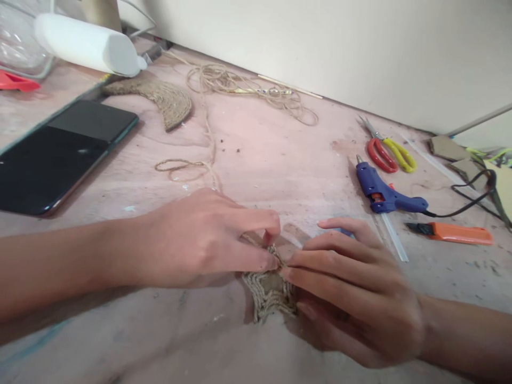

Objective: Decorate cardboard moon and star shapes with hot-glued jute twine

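Note:
Both my hands meet over a small cardboard piece wrapped in jute twine lying on the pink worktable. My left hand pinches the twine at the piece's top edge with thumb and fingers closed. My right hand lies over the piece's right side, fingers pressed together against it, holding it down. A strand of jute twine runs from under my left hand back to a loose coil near the wall.
A black phone lies at the left. A finished twine-covered curved piece sits behind it, beside a white tube. At the right lie a blue glue gun, red-and-yellow scissors and an orange cutter.

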`<state>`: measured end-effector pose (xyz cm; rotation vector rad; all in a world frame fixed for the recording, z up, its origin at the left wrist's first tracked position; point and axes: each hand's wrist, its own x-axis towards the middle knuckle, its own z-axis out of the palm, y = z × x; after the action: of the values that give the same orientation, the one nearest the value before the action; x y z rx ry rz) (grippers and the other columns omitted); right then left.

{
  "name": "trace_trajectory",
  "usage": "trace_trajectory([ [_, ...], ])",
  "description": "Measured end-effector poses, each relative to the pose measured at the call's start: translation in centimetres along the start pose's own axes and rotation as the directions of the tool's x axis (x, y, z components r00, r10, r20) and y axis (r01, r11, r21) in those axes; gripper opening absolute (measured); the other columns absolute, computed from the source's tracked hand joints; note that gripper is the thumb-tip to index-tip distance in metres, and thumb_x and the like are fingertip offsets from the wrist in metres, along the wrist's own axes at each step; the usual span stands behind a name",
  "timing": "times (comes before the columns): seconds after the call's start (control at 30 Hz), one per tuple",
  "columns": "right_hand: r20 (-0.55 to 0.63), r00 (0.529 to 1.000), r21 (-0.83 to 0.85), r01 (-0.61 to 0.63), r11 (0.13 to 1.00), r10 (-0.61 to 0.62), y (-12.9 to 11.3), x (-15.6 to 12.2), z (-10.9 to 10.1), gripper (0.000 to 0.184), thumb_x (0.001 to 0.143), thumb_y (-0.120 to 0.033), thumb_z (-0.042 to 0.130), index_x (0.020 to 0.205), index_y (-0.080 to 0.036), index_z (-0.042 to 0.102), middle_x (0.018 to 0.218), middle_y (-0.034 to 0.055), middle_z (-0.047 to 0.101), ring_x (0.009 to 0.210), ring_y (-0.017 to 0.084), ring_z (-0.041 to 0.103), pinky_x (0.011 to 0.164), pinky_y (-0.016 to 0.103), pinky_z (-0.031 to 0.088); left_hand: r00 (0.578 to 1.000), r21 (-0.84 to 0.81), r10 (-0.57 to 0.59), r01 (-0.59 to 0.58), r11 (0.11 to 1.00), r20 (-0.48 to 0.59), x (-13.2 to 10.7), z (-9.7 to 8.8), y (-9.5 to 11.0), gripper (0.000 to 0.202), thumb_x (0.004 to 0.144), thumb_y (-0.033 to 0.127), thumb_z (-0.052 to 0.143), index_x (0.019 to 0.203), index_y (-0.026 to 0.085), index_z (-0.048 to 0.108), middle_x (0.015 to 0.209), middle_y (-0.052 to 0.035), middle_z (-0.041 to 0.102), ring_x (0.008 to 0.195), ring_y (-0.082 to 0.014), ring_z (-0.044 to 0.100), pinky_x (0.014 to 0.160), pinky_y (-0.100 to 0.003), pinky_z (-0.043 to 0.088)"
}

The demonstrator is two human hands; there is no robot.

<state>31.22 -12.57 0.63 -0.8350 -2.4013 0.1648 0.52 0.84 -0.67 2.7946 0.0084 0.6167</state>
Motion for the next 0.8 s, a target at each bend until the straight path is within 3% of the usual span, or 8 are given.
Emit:
trace_trajectory([
  [0.23, 0.038, 0.999, -0.056, 0.022, 0.998, -0.02, 0.1, 0.0, -0.8, 0.036, 0.111, -0.007, 0.069, 0.138, -0.021, 0.089, 0.137, 0.002, 0.102, 0.11, 0.019, 0.092, 0.13, 0.049, 0.055, 1.0, -0.021, 0.013, -0.013, 1.0, 0.003, 0.4, -0.9, 0.7, 0.049, 0.139, 0.023, 0.047, 0.12, 0.024, 0.092, 0.12, -0.0064, 0.088, 0.078, -0.0195, 0.071, 0.066, -0.042, 0.051],
  [0.43, 0.039, 0.997, -0.101, 0.065, 0.993, -0.062, -0.4, -0.4, 0.1, 0.032, 0.113, -0.007, 0.068, 0.137, -0.016, 0.087, 0.136, 0.0066, 0.102, 0.115, 0.022, 0.088, 0.132, 0.049, 0.053, 0.999, -0.156, -0.026, 0.031, 0.987, 0.036, 0.4, -0.9, 1.2, 0.034, 0.129, 0.021, 0.058, 0.115, 0.022, 0.088, 0.123, -0.0101, 0.086, 0.082, -0.0217, 0.076, 0.071, -0.043, 0.06],
  [0.63, 0.039, 0.999, 0.005, 0.01, 1.0, -0.01, -0.1, -0.1, -0.1, 0.035, 0.11, -0.006, 0.066, 0.135, -0.017, 0.087, 0.126, 0.0025, 0.1, 0.108, 0.019, 0.087, 0.128, 0.046, 0.055, 0.994, -0.199, -0.091, 0.101, 0.975, 0.057, 0.1, -0.9, 1.7, 0.023, 0.13, 0.043, 0.077, 0.124, 0.023, 0.086, 0.137, -0.0096, 0.086, 0.094, -0.0227, 0.083, 0.081, -0.043, 0.066],
  [0.8, 0.038, 0.998, 0.059, -0.049, 0.997, 0.047, 0.2, 0.7, -1.2, 0.031, 0.108, -0.007, 0.073, 0.133, -0.02, 0.087, 0.128, 0.0005, 0.101, 0.103, 0.016, 0.091, 0.128, 0.045, 0.055, 0.993, -0.253, -0.087, 0.103, 0.962, 0.074, 0.1, -1.2, 1.3, 0.014, 0.127, 0.037, 0.082, 0.127, 0.023, 0.085, 0.141, -0.0086, 0.086, 0.1, -0.0219, 0.085, 0.088, -0.039, 0.068],
])
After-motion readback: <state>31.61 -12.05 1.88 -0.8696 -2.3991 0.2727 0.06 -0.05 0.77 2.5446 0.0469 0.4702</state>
